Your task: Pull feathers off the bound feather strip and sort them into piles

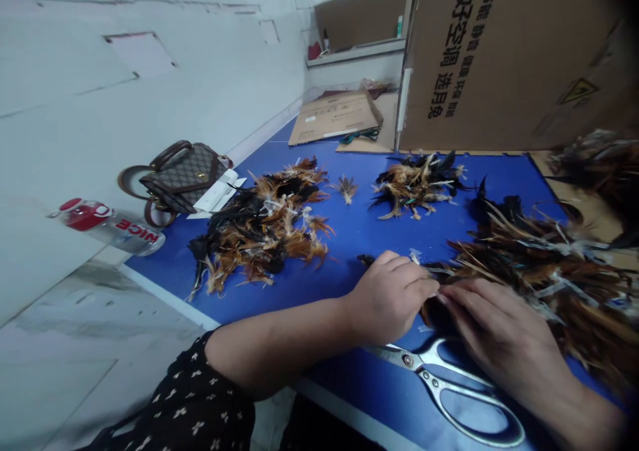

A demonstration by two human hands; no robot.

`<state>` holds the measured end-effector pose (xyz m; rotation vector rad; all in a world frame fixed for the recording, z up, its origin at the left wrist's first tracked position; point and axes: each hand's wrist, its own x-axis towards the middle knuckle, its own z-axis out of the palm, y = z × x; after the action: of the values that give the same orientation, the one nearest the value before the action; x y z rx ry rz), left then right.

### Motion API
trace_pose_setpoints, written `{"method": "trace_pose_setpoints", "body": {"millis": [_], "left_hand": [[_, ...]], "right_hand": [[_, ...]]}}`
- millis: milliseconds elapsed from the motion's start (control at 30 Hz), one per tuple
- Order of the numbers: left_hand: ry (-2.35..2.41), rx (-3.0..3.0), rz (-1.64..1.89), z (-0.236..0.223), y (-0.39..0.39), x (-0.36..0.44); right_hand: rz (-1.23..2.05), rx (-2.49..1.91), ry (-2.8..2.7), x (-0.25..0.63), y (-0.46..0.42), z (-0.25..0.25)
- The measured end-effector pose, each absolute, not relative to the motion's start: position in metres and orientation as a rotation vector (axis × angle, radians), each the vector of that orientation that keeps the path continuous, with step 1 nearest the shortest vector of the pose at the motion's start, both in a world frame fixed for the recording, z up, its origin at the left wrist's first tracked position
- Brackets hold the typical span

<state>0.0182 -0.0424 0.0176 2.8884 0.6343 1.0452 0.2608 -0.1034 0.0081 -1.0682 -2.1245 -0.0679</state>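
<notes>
Left hand (387, 298): was curled in, met right hand (504, 324) at the fingertips. Couldn't tell grip or contents for either. Saw scissors (408, 360) on surface (359, 231) just nearside of both, handles beside right hand; large feather pile (554, 258) just beyond right hand, small feather pile (419, 181) farther out, long feather pile (269, 231) left of and beyond left hand.

"NICE" reads upside down in red on a clear bottle (124, 230), left of frame; at upper right, a cardboard panel (519, 45) bears "好空调 选月兔" and a warning triangle (579, 92)
</notes>
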Motion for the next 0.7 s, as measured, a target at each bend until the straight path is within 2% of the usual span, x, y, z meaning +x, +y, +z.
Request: {"method": "trace_pose_setpoints", "body": {"millis": [133, 200, 300, 433, 533, 700], "left_hand": [[0.578, 2.804, 1.413, 0.017, -0.042, 0.019], [0.575, 2.621, 1.445, 0.015, -0.042, 0.022], [0.726, 2.068, 1.238, 0.011, -0.044, 0.033], [0.776, 1.389, 0.941, 0.018, -0.048, 0.041], [0.844, 1.531, 0.962, 0.032, -0.045, 0.033], [0.891, 2.094, 1.34, 0.033, -0.022, 0.011]], "right_hand": [[0.11, -1.131, -1.953, 0.256, -0.104, 0.01], [0.176, -1.21, -1.816, 0.253, -0.105, 0.01], [0.283, -1.29, -1.702, 0.249, -0.107, 0.01], [0.407, -1.191, -1.724, 0.242, -0.109, 0.012], [0.451, -1.095, -1.78, 0.243, -0.108, 0.011], [0.351, -1.232, -1.74, 0.26, -0.103, 0.001]]}}
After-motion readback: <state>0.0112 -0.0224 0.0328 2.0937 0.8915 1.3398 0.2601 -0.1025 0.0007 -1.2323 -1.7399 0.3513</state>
